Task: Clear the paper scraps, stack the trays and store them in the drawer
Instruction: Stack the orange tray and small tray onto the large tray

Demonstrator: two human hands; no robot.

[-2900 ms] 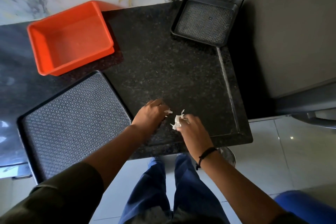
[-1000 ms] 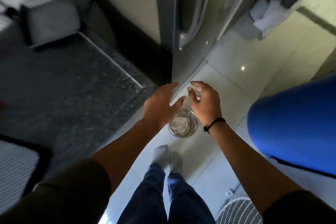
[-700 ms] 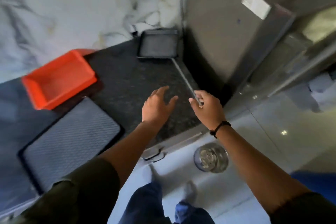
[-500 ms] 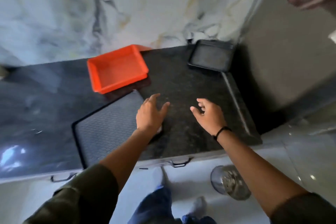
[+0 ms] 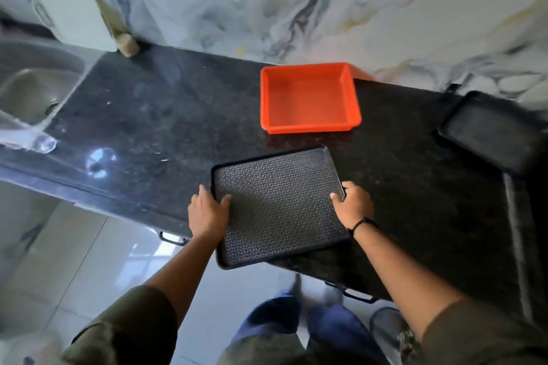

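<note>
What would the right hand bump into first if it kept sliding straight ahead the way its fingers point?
Probably the orange tray; the right hand points up-left along the large black tray. Depth is uncertain.

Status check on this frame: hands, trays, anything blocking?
Left hand and right hand grip large black tray. Orange tray, small black tray unstacked. Nothing blocking.

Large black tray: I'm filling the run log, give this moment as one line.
step: stack trays | left hand: gripping large black tray | right hand: gripping opposite edge | orange tray: untouched
</note>
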